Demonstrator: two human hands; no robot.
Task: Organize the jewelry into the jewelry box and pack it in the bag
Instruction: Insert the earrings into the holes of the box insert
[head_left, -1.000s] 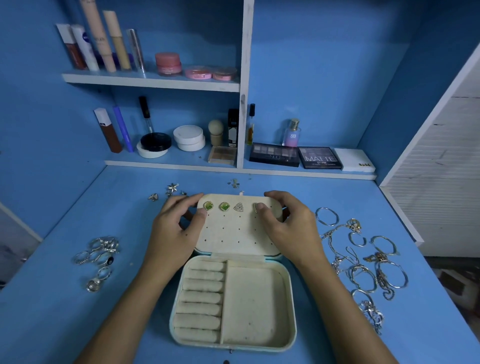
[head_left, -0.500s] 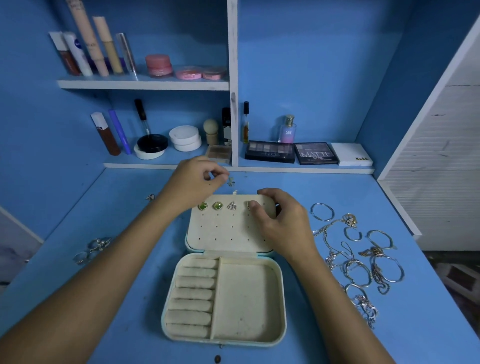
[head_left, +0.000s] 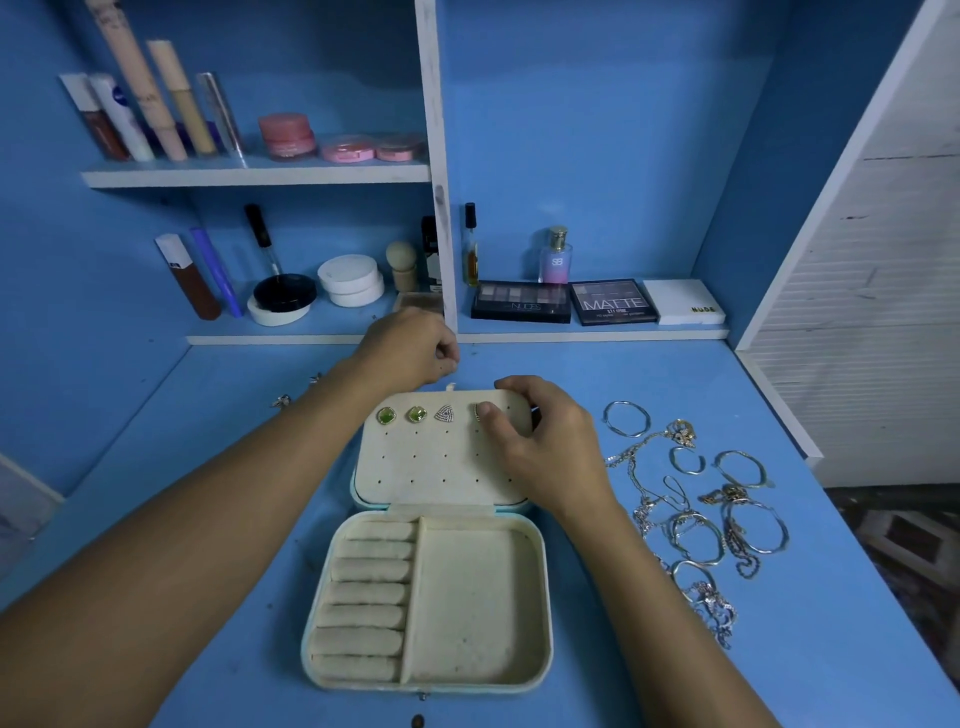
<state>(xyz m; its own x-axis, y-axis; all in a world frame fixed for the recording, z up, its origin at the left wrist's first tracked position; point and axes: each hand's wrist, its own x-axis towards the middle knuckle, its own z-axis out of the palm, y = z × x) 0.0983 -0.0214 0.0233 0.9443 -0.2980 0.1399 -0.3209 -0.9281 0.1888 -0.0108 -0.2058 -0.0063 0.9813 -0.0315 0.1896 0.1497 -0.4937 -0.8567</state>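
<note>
box: jewelry box (head_left: 431, 597) lies open at table centre, lid (head_left: 441, 457) folded back at 12 o'clock of the tray.
earrings: two green studs (head_left: 401, 415) and one triangle stud (head_left: 445, 413) sit in the lid's top row; a fourth earring (head_left: 478, 410) is half hidden under your thumb.
right hand: your right hand (head_left: 540, 441) pinches the lid's top right edge, thumb pressing on that fourth earring.
left hand: your left hand (head_left: 410, 351) is curled just past the lid at 12 o'clock; fingertips look pinched together, can't tell if anything is in them.
loose jewelry: bangles and chains (head_left: 701, 509) piled at 3 o'clock of the box; small bits (head_left: 283, 400) at 10 o'clock.
bag: not in view.
risk 1: small earring could slip from your left pinch, roll under the lid.
risk 2: pushing a post in hard may tip the lid, popping seated studs.
risk 3: chains at 3 o'clock look tangled, could drag out together.
</note>
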